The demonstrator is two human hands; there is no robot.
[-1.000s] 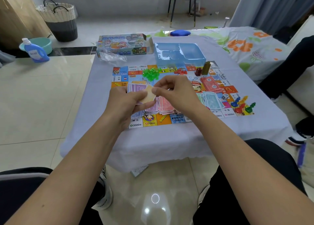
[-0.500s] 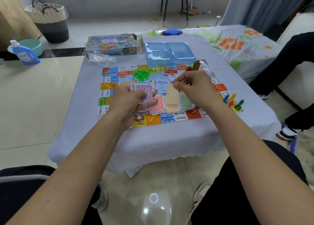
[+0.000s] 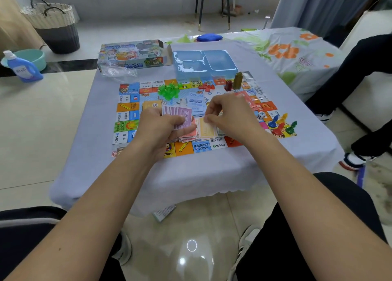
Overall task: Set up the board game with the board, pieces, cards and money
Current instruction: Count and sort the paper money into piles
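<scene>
The colourful game board [image 3: 127,111] lies flat on the lavender-covered table [image 3: 212,170]. My left hand [image 3: 161,130] grips a fan of purple play-money notes [image 3: 180,113] above the board's near side. My right hand [image 3: 229,115] hovers with curled fingers over the yellow notes [image 3: 206,130], its fingertips at their top edge. Pink notes [image 3: 186,136] lie beside the yellow ones. Green houses [image 3: 168,90], red houses [image 3: 206,87], two tall pieces [image 3: 233,82], a die [image 3: 261,115] and coloured pawns [image 3: 281,124] sit on the board. A blue card stack [image 3: 196,102] lies mid-board.
The game box [image 3: 131,54], a clear plastic bag [image 3: 118,72] and the blue plastic tray [image 3: 204,64] stand at the table's far side. Another person's leg [image 3: 360,68] is at the right. A detergent bottle [image 3: 21,68] and basket [image 3: 53,24] are on the floor at the left.
A second ago both hands pinched a yellow note together. The right hand carried it right and down onto the yellow pile; the left hand kept the purple notes.
</scene>
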